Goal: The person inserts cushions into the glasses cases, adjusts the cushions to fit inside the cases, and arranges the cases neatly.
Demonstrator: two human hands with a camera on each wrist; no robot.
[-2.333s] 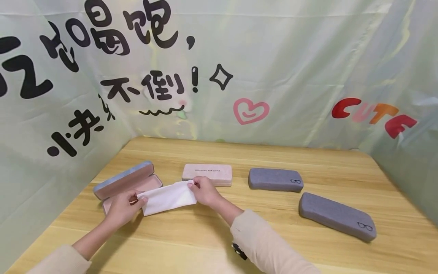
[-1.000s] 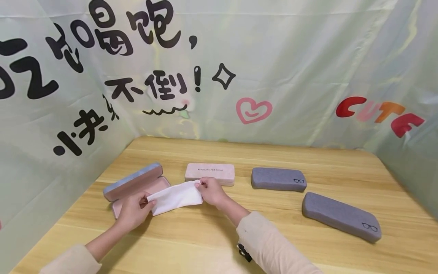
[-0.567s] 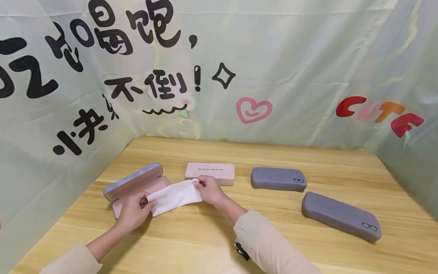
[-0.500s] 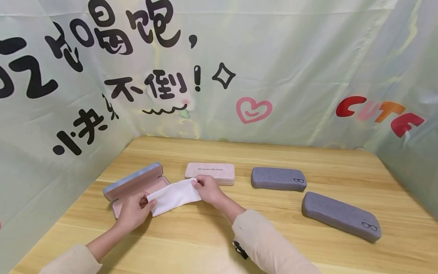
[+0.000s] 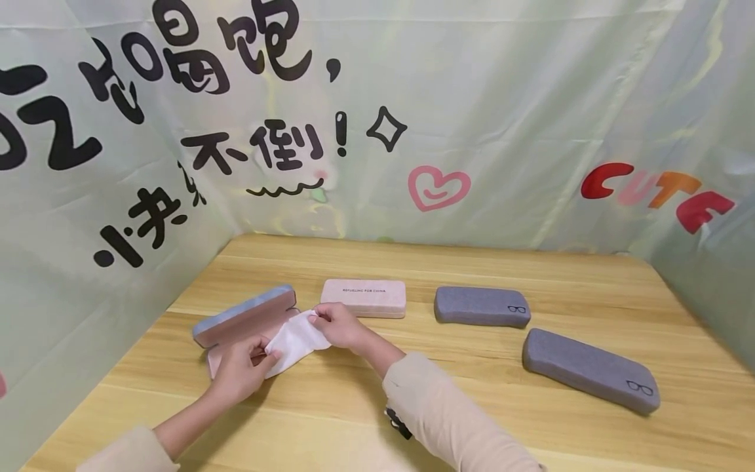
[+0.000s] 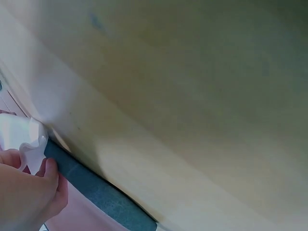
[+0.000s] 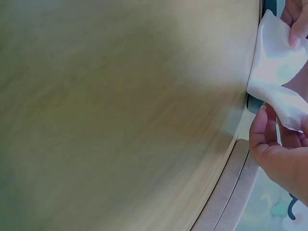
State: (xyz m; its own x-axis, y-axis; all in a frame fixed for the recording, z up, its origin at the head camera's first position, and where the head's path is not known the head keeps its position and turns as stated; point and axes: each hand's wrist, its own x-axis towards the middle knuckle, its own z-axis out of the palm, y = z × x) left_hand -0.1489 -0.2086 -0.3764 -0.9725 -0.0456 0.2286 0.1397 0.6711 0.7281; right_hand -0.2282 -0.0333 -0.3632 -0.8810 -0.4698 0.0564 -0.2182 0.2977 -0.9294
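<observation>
A white cloth [image 5: 297,341] hangs between my two hands, its middle creased and sagging. My left hand [image 5: 240,368] pinches its left end between thumb and fingers; my right hand [image 5: 341,324] pinches the other end. Just behind the left hand lies an open glasses case [image 5: 248,313], blue outside and lined in pink, its lid tipped back. The cloth and left hand cover part of its lower half. In the left wrist view the case's blue edge [image 6: 98,190] runs beside the fingers. The right wrist view shows the cloth [image 7: 276,53] folded between both hands.
A closed pink glasses case [image 5: 364,298] with small lettering lies behind my right hand. Two closed grey-blue glasses cases [image 5: 482,306] lie to the right on the wooden table [image 5: 425,426]. A printed fabric curtain [image 5: 501,118] walls the table at back and sides.
My right hand has moved left toward my left hand, and the cloth, stretched flat before, now bunches. The left hand and the open case have shifted slightly right.
</observation>
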